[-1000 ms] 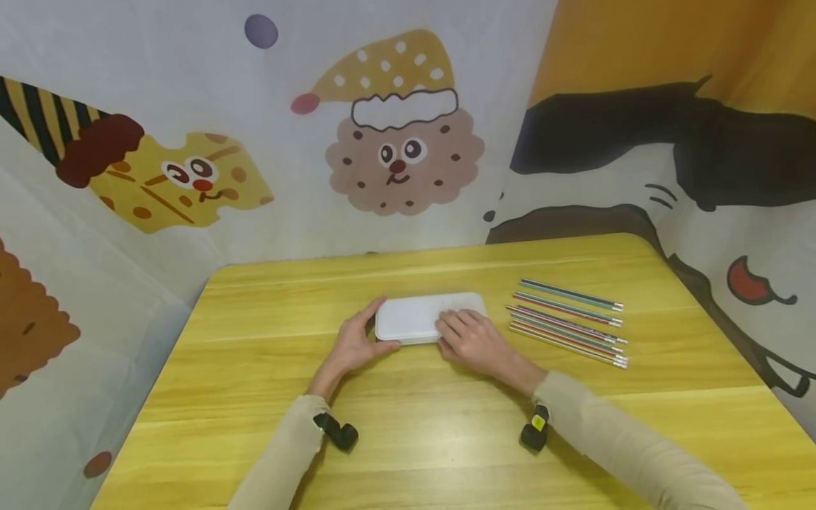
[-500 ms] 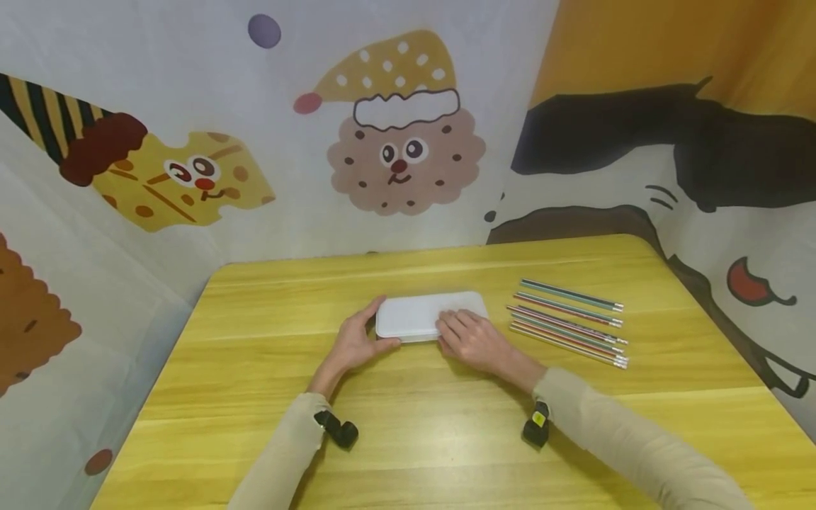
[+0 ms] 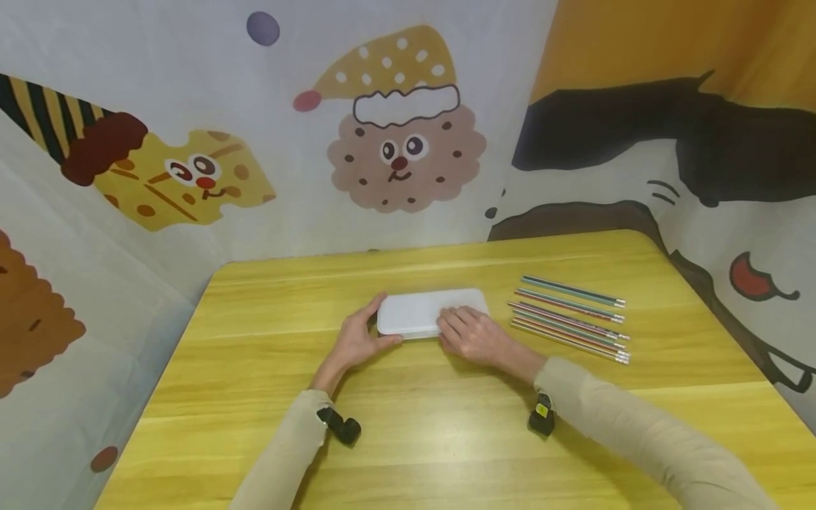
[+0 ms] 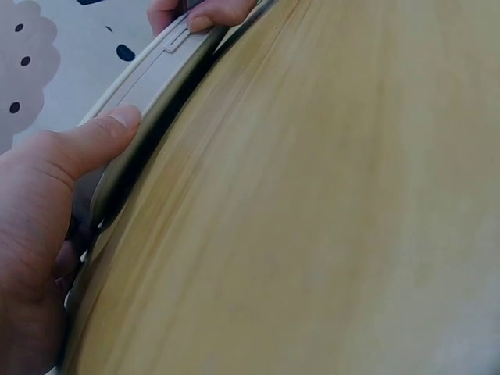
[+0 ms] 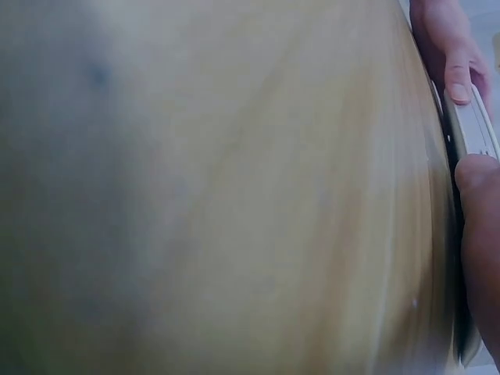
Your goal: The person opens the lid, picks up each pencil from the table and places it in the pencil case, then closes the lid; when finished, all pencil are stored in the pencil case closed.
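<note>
A white, flat pencil case (image 3: pixel 411 312) with rounded corners lies on the table with its lid down. My left hand (image 3: pixel 355 343) holds its left end, thumb along the front side and the other fingers around the back corner. Over the right part of the lid curl the fingers of my right hand (image 3: pixel 473 336), with its thumb low at the front edge. In the left wrist view, the right thumb (image 4: pixel 223 12) presses beside a small rectangular catch (image 4: pixel 178 41) on the case's front side. The right wrist view shows both thumbs at the case (image 5: pixel 473 129).
Several striped pencils (image 3: pixel 567 322) lie side by side to the right of the case, white eraser ends pointing right. The wooden table (image 3: pixel 421 439) ends at the back against a cloth (image 3: pixel 293 234) printed with cartoon figures. A small black camera sits on each wrist.
</note>
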The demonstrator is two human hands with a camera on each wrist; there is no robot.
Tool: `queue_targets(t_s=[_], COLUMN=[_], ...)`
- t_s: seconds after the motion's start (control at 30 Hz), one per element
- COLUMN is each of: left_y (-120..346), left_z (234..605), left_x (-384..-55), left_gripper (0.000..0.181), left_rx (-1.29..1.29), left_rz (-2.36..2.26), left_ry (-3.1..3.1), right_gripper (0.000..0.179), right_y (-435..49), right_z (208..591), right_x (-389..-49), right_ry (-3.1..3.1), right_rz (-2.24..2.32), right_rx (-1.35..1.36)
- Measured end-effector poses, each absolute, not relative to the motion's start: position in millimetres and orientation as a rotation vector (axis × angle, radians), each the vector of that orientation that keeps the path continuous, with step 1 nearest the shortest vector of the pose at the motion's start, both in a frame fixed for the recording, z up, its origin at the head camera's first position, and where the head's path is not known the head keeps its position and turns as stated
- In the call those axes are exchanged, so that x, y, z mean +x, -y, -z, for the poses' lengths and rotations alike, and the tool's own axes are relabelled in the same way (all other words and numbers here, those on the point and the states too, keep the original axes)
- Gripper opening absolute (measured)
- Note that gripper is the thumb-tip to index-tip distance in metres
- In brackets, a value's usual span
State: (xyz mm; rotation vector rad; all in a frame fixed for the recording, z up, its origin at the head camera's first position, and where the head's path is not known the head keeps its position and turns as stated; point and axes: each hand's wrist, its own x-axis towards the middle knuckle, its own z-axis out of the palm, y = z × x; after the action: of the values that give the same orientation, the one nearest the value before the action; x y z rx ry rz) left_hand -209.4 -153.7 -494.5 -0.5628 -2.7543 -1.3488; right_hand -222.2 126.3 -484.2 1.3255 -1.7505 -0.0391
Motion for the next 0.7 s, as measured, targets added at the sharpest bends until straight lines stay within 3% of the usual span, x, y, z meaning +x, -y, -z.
queue_targets(t_s=[0.47,0.7], left_y=[150.3,151.6], left_z=[498.0,497.3], left_x=[-210.5,-208.8], left_gripper=[0.106,0.107], left_rx=[-0.606,-0.568], left_rz=[1.370,1.334], left_ry=[2.691,2.726], right_gripper=[0.021,0.026], right_y=[-148.6,-166.9], right_z=[458.5,453.5], right_x=[-227.3,-227.6], right_ry=[1.995,2.162], right_rz=[-0.371,-0.527], right_rx=[1.357,1.295])
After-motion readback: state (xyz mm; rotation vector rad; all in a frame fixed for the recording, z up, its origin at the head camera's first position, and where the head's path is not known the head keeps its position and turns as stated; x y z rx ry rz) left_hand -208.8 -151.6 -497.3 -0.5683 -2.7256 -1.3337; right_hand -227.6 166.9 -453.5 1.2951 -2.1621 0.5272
